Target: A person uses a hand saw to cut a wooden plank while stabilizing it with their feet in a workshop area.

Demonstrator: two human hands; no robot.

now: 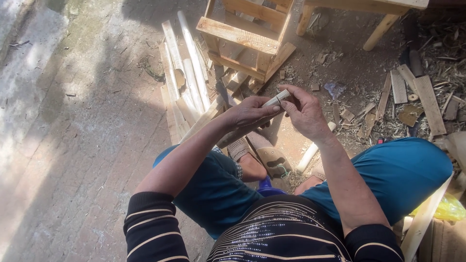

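Pale, freshly cut wood is everywhere: at about ten o'clock from the hands a bundle of long slats (187, 82) lies on the brick paving (73, 145), and at twelve o'clock stands a rough little wooden frame (245, 36). The left hand (250, 112) is closed around a long stick (233, 127) that runs down towards eight o'clock, thumb pressed along its top. Just to its right, nearly touching, the right hand (303, 109) pinches the stick's pale tip (276, 99) between thumb and fingers; whether a small blade or nail sits in that pinch I cannot tell. To do this well, I would judge the left grip should stay firm and close to the worked end so the stick cannot twist, with the right fingers working away from the other thumb. At four o'clock offcuts and shavings (417, 97) litter the ground beyond the blue trouser knee (403, 170), and sandalled feet (262, 157) sit directly below the work.
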